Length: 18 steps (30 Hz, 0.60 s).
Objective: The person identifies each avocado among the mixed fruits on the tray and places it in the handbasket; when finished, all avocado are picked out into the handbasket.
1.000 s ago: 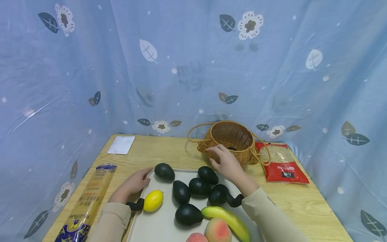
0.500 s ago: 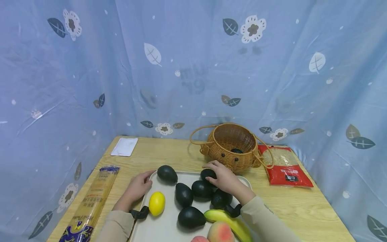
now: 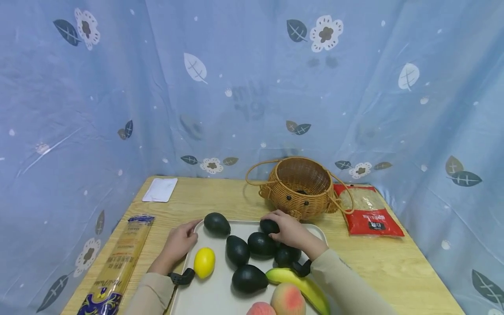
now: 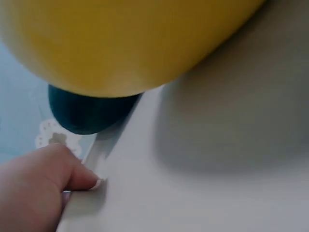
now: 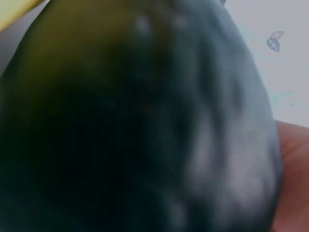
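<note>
My left hand [image 3: 178, 242] holds the left rim of the white tray [image 3: 208, 297]; in the left wrist view its thumb [image 4: 79, 176] hooks over the rim. Beside that wrist lies a yellow lemon [image 3: 204, 263], which fills the top of the left wrist view. My right hand [image 3: 290, 230] grips a dark avocado [image 3: 269, 225] at the tray's back edge, fingers curled over its far side and thumb on the near side. Several more avocados [image 3: 250, 278] lie on the tray. One close to the right wrist camera [image 5: 145, 125] blocks most of that view.
Just behind the tray stands a wicker basket [image 3: 283, 201] with a dark thing inside. A banana [image 3: 303, 286] and two peaches [image 3: 288, 299] lie at the tray's front. A red bag [image 3: 372, 221] is at right; a pasta packet [image 3: 118, 262] and white packet [image 3: 159, 190] are at left.
My right hand has come down from in front of the basket to the back avocado and now grips it. The left hand stays at the tray rim. The head view shifts slightly.
</note>
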Tool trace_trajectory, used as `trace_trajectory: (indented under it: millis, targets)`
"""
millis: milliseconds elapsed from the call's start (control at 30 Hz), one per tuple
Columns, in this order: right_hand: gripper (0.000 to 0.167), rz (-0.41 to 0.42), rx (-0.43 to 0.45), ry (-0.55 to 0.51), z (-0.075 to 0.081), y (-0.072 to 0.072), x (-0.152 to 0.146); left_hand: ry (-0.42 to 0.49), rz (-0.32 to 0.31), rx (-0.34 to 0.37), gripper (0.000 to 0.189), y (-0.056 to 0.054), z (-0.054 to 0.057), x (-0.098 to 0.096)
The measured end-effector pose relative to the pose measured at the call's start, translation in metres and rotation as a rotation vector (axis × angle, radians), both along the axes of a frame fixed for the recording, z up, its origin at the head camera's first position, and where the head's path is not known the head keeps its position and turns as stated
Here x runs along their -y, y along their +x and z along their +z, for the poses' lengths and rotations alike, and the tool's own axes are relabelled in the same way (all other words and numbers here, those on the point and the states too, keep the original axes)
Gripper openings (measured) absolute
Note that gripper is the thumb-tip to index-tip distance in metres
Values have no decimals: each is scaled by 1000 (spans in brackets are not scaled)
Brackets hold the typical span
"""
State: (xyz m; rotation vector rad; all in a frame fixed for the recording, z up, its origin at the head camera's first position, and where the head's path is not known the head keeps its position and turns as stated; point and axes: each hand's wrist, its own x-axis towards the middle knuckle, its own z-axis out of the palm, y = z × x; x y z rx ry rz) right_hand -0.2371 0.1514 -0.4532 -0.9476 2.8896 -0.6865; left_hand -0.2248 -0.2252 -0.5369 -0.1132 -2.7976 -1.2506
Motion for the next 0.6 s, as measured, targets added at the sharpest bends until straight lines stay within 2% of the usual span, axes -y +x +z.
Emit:
trace_trajectory:
  millis: [133,267,433,600]
  targets:
    - [50,1,-53,-32,2,0,0,-34,4,-24,49,0,0,-1]
    - [53,-15,-104,-64,10,0,0,-69,0,-54,48,0,0,-2]
    - [55,-40,-150,-98,26,0,-3,-84,1,-68,48,0,-1,-2]
    - [56,-67,-183,-200,46,-6,-10,-79,4,-67,48,-1,-3,-1]
